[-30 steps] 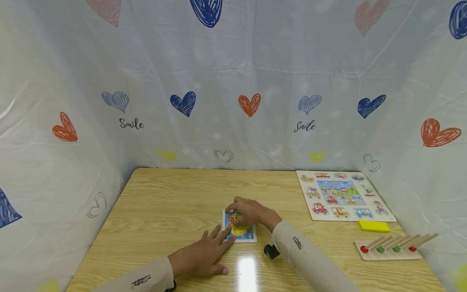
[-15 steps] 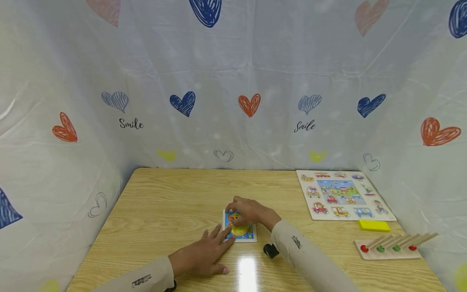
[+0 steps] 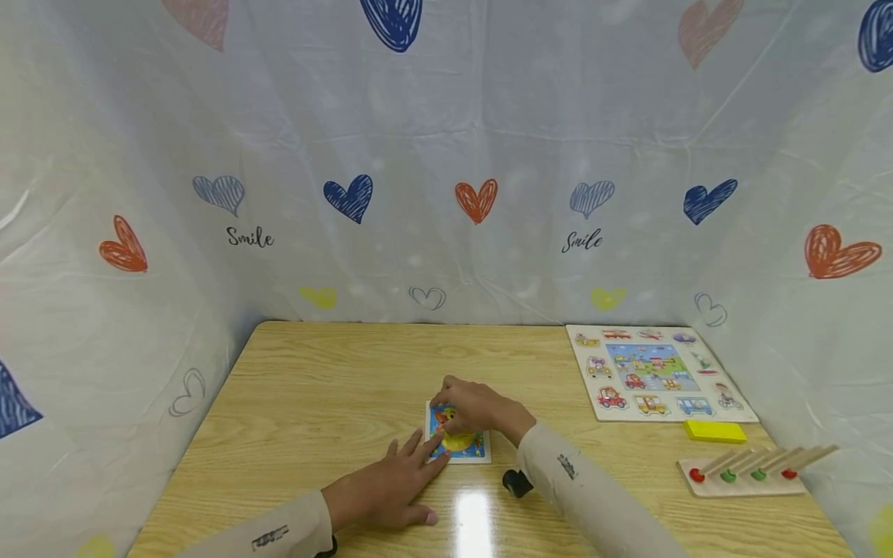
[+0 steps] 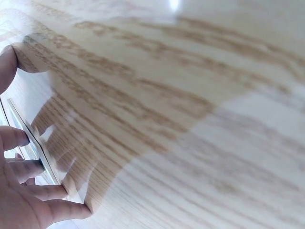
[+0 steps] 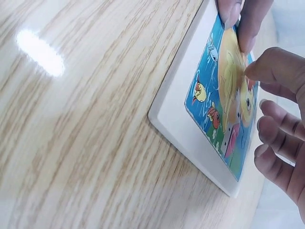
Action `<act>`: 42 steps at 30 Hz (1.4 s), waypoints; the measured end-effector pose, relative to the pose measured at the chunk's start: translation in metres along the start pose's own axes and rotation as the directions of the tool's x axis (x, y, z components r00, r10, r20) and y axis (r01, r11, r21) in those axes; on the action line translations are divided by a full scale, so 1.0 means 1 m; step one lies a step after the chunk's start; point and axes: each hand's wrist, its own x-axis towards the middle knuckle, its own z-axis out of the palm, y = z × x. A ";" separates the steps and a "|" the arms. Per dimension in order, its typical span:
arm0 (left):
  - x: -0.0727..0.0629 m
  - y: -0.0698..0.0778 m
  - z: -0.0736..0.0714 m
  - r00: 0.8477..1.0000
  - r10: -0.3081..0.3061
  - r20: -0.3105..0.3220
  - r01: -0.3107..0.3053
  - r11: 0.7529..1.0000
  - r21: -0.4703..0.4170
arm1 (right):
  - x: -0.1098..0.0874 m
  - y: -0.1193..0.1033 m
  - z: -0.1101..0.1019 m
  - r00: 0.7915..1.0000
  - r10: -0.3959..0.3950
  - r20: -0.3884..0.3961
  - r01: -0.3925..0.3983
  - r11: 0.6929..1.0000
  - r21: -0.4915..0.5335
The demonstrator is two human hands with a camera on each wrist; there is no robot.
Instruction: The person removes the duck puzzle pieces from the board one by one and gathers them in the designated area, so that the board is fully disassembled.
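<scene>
A small square duck jigsaw puzzle [image 3: 458, 444] with a white border lies on the table, its yellow duck and fish on blue water clear in the right wrist view. My left hand [image 3: 391, 480] lies with spread, straight fingers, two fingertips on the puzzle's near left part. In the left wrist view, fingertips of the left hand [image 4: 24, 191] reach the board's edge and the tabletop. My right hand [image 3: 474, 405] arches over the upper part, its curled fingers at the far edge. Its thumb [image 5: 267, 69] touches the duck.
At the back right lies a white vehicle puzzle board [image 3: 593, 411]. In front of it are a yellow block [image 3: 715, 432] and a wooden base [image 3: 739, 487] with slanted sticks and red and green balls. A small black device [image 3: 517, 483] sits by my right wrist. Heart-printed curtains [image 3: 418, 256] surround the table.
The right forearm has shifted very slightly to the left. Both hands stay on the duck puzzle, which has not visibly moved.
</scene>
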 end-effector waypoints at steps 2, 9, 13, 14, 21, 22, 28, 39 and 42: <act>0.000 0.000 -0.001 1.000 0.002 -0.004 -0.002 1.000 0.005 | 0.001 -0.001 0.000 1.000 -0.001 -0.005 0.001 1.000 -0.014; 0.000 0.001 -0.002 1.000 0.000 -0.002 0.000 1.000 -0.004 | 0.001 -0.002 -0.001 1.000 -0.003 -0.018 0.003 0.999 -0.034; 0.000 0.001 -0.002 1.000 0.003 -0.002 -0.003 1.000 -0.016 | 0.000 -0.004 -0.001 1.000 0.001 -0.018 -0.001 0.999 -0.033; -0.001 0.001 -0.002 1.000 0.004 -0.003 -0.004 1.000 -0.016 | -0.001 -0.004 -0.001 1.000 0.003 -0.019 -0.004 1.000 -0.030; -0.001 0.000 0.000 1.000 -0.003 -0.004 0.003 1.000 -0.008 | -0.004 -0.003 0.002 0.999 0.019 -0.043 -0.019 1.000 0.003; 0.000 0.000 0.000 1.000 -0.004 -0.002 0.004 1.000 -0.009 | -0.004 -0.002 0.003 0.999 0.019 -0.047 -0.019 1.000 0.006; 0.000 -0.001 0.001 1.000 -0.005 -0.004 0.005 1.000 -0.014 | -0.004 0.001 0.006 0.998 0.022 -0.052 -0.022 1.000 0.016; -0.001 0.000 0.001 1.000 -0.003 -0.005 0.003 1.000 -0.014 | -0.004 0.000 0.005 0.999 0.029 -0.036 -0.028 0.999 0.025; -0.001 0.000 0.000 1.000 0.000 -0.003 0.000 1.000 -0.013 | -0.003 0.002 0.004 0.999 0.029 -0.023 -0.028 0.999 0.039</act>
